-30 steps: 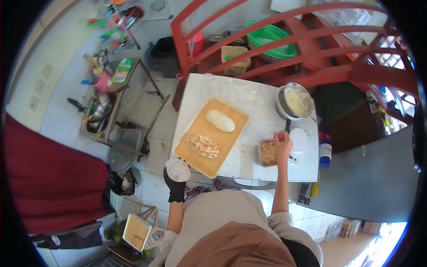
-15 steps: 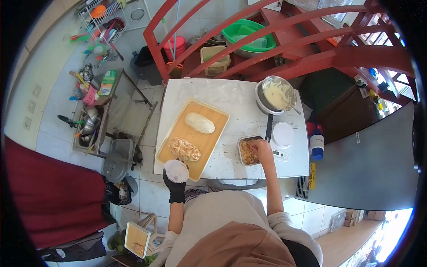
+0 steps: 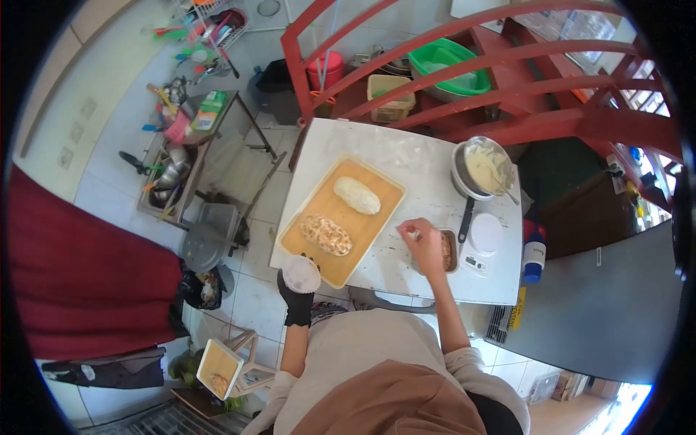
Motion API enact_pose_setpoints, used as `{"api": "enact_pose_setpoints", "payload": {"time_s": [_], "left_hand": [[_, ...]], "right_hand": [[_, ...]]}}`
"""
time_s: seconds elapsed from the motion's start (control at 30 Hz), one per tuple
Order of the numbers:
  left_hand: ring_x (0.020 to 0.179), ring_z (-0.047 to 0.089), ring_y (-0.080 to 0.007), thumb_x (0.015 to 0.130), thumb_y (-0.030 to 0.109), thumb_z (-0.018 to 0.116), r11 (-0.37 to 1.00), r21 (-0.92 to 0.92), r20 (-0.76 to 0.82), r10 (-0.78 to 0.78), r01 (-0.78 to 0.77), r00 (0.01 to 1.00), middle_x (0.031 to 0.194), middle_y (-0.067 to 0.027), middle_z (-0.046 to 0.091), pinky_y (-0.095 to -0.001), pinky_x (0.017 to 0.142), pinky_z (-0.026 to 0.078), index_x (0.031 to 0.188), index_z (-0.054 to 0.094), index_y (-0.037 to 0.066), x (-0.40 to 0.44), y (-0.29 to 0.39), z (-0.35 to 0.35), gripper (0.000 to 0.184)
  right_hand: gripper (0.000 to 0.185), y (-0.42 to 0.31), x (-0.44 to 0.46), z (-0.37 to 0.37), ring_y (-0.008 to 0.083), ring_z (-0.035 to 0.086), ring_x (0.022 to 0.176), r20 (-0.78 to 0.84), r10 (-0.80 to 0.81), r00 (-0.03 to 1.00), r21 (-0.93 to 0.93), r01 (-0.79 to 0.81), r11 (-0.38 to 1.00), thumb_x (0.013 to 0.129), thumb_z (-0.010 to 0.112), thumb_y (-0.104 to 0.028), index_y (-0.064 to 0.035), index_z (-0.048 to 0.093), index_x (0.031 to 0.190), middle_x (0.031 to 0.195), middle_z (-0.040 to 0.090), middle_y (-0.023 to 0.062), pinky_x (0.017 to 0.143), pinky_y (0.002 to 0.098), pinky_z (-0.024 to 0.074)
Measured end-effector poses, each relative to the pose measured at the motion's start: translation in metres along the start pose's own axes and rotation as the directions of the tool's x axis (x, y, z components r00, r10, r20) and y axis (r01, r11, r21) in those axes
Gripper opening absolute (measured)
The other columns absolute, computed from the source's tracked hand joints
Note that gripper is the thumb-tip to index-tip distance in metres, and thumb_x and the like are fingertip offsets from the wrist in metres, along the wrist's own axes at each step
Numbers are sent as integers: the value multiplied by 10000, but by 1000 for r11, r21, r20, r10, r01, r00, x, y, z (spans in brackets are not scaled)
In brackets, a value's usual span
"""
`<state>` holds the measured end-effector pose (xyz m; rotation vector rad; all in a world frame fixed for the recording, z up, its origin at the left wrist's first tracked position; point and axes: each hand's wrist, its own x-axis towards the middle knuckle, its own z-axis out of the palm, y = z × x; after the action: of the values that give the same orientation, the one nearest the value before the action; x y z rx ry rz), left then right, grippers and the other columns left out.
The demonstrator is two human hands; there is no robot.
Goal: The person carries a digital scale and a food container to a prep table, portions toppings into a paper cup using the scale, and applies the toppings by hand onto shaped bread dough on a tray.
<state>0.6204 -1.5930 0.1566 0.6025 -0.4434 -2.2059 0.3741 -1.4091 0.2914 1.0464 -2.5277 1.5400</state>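
Note:
My left hand [image 3: 296,303], in a black glove, holds a round white cup-like container [image 3: 301,274] with a ridged edge at the near side of the tray. What is inside it is hard to make out. My right hand [image 3: 425,246] is bare, its fingers pinched together beside the metal tin [image 3: 454,255] of brown crumbly topping [image 3: 446,250]. Any crumbs in the pinch are too small to see. On the wooden-coloured tray [image 3: 388,196] lie two oblong loaves: a plain cream-coated one [image 3: 357,196] and one covered in brown flakes [image 3: 326,235].
A metal bowl of cream [image 3: 487,165] with a spoon rests on a pot at the table's far right. Nearby are a white kitchen scale [image 3: 475,264] and a round white lid [image 3: 485,233]. Red railing [image 3: 464,138] borders the far edge. A sink [image 3: 171,190] stands left.
My right hand has come up out of the tin and moved left toward the tray, fingers pinched. The left hand still holds the container. The view has shifted.

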Motion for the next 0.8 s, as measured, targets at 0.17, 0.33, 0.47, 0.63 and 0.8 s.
{"api": "enact_pose_setpoints", "payload": {"time_s": [0.17, 0.33, 0.47, 0.63, 0.8], "left_hand": [[1128, 455, -335, 860, 384, 406, 990, -136, -62, 19, -27, 998, 1239, -156, 474, -508, 943, 372, 1214, 436, 45, -3, 19, -17, 492], [1041, 517, -318, 863, 397, 397, 991, -104, -136, 70, -84, 988, 1116, -142, 547, -496, 881, 431, 1153, 484, 36, -14, 44, -5, 472], [1040, 517, -322, 863, 397, 398, 985, -140, -167, 74, -98, 983, 1121, -140, 545, -500, 878, 431, 1155, 482, 40, -11, 60, -20, 469], [1040, 516, -327, 863, 397, 399, 980, -173, -195, 61, -95, 979, 1126, -137, 542, -504, 875, 432, 1158, 480, 44, -6, 71, -31, 467], [1041, 515, -326, 864, 397, 398, 985, -145, -191, 65, -94, 979, 1131, -138, 540, -505, 876, 432, 1159, 480, 49, -4, 72, -32, 464]], "right_hand": [[66, -24, -13, 75, 231, 596, 685, 278, 1, 961, 98, -29, 995, 674, 666, -73, -35, 631, 713, 695, 593, 97, 603, 330, 470], [68, -20, -32, 130, 227, 582, 664, 315, -25, 949, -33, 37, 999, 670, 656, -128, -66, 630, 680, 679, 591, 62, 594, 355, 474], [61, -23, -38, 150, 226, 578, 703, 309, -34, 950, -175, 92, 980, 659, 650, -144, -87, 633, 649, 676, 590, 50, 589, 359, 482], [50, -26, -38, 160, 225, 578, 720, 306, 10, 952, -280, 79, 957, 641, 647, -142, -97, 635, 623, 680, 594, 47, 582, 356, 486], [58, -26, -38, 165, 227, 573, 704, 287, 43, 957, -357, 65, 932, 618, 651, -142, -95, 623, 600, 674, 593, 48, 556, 363, 479]]}}
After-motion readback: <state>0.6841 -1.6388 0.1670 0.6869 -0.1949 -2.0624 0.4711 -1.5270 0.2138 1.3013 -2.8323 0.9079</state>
